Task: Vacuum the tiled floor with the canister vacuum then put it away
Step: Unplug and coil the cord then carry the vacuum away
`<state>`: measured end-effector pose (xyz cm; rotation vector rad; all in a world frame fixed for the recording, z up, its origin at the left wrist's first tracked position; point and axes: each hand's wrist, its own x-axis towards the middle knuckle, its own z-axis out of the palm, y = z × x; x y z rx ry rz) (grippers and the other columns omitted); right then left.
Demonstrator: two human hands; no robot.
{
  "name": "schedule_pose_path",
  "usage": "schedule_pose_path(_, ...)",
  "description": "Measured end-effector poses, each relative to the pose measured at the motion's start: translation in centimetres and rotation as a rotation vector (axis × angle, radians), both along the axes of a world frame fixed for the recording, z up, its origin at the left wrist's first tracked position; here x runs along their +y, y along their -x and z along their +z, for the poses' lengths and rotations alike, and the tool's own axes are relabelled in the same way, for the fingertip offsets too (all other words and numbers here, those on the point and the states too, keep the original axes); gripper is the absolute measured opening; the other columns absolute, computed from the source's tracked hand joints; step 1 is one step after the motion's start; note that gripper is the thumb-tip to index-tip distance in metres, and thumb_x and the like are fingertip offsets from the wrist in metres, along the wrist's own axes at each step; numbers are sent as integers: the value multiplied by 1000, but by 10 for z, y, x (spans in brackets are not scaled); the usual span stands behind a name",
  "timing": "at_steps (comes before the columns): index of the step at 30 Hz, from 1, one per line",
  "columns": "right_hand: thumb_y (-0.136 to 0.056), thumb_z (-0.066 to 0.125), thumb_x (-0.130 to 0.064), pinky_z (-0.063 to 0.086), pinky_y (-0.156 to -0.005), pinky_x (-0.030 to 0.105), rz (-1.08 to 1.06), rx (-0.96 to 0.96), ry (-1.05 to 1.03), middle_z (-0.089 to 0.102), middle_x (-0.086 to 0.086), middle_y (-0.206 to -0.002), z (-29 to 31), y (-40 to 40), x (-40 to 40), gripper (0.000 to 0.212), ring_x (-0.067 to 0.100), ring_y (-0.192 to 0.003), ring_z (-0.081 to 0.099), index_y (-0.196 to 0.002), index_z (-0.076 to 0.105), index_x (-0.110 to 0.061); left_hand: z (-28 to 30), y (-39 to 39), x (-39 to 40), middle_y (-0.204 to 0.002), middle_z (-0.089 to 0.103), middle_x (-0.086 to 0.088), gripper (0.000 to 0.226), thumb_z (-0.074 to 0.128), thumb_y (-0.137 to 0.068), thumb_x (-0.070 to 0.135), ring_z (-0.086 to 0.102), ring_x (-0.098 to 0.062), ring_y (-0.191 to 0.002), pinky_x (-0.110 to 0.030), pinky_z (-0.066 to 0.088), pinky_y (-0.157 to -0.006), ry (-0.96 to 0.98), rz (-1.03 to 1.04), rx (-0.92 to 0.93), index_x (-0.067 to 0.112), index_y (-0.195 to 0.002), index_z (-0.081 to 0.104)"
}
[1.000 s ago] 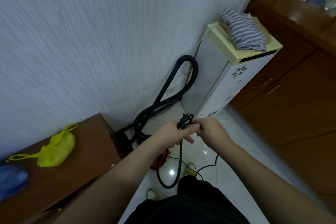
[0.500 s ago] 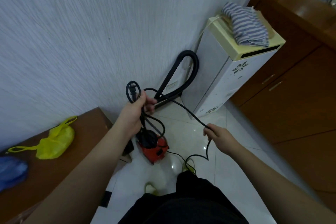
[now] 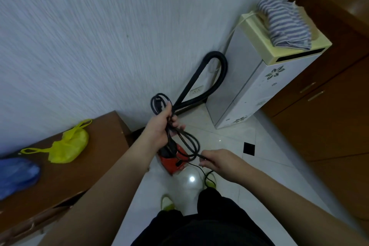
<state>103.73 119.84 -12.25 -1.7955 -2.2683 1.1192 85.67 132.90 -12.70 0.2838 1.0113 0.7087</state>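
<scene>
no readable brand or label anywhere; the only marking showing is a flower print on the white appliance.

nearest: dark trousers [image 3: 201, 229] and two yellow-green slippers [image 3: 167, 202] standing on the glossy white tiled floor [image 3: 229, 134] w/ a small black inset tile [image 3: 249, 148]. right hand [image 3: 221, 163] is pinching the black power cord [image 3: 191, 144] btwn thumb and fingers, low and just right of the vac; more cord is trailing down to the floor by the right slipper. left hand [image 3: 159, 130] is gripping several coiled loops of the same cord, fingers curled round them, loops sticking up above the fist and hanging below it. plug seems to be sitting in the upper loop, hard to tell.

red canister vacuum [image 3: 173, 161] is sitting on the floor right under the hands, partly hidden by cord and left forearm. its black hose [image 3: 217, 78] is arching up against the textured wall [image 3: 99, 36], crossing a wall socket [image 3: 196, 91].

left: brown wooden table [image 3: 95, 158] holding a yellow plastic bag [image 3: 68, 147] and a blue bag [image 3: 17, 173].

far right: white appliance [image 3: 257, 90], striped cloth [image 3: 285, 24] lying on top, wooden cabinets [image 3: 327, 110] behind.
</scene>
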Motion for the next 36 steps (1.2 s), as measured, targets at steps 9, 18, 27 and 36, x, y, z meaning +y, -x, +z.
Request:
schedule_pose_path(9, -100, 49, -31, 39, -73, 24, -132, -124, 329, 55, -12, -80, -74, -81, 15, 19, 14, -85, 57, -86, 57, -22, 54, 23, 37, -43, 33, 7, 14, 50, -91, 16, 27, -1, -27, -14, 19, -26, -204, -211, -118, 14, -77, 54)
schedule_pose_path(18, -96, 54, -26, 41, -61, 19, -142, 113, 209, 65, 1, -76, -73, -98, 69, 16, 9, -68, 58, -84, 65, -28, -13, -51, -1, -92, 70, -7, 23, 60, -91, 35, 65, -17, -76, -29, 55, -67, -387, -1014, 1063, 15, -98, 70)
schedule_pose_path(27, -94, 47, -11, 34, -53, 21, 40, 13, 235, 65, 3, -89, -52, -73, 129, 21, 18, -79, 59, -103, 65, -17, -21, -95, -44, -75, 73, 4, 40, 66, -87, 41, 50, -13, -60, -24, 37, -48, -173, -556, 599, 7, -106, 63)
schedule_pose_path(36, -100, 41, -20, 47, -58, 12, 25, 267, 187, 58, -8, -83, -56, -59, 151, 22, -3, -64, 58, -83, 52, -28, -1, -99, -30, -77, 70, -5, 28, 57, -94, 39, 28, -8, -46, -20, 27, -46, 40, -323, 300, 11, -94, 63)
